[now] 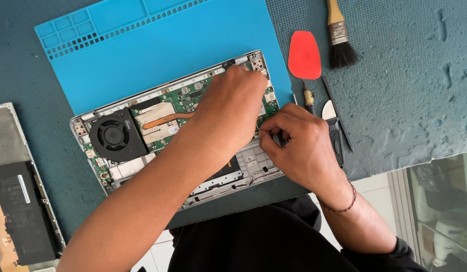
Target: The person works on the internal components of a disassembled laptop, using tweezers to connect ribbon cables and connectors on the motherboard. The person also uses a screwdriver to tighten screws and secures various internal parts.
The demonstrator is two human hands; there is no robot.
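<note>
Opened laptop [158, 128] on smooth blue mat [142, 55], left hand [228, 108] flat, right hand [299, 148] pinching

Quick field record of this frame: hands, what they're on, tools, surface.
left hand: resting on open laptop, over the green board
right hand: fingertips pinched at the laptop's right side; what they hold is hidden
fan: black, left part of laptop
mat: blue, under laptop
tools: red pry tool, brush, right of mat
battery: black, far left
</note>
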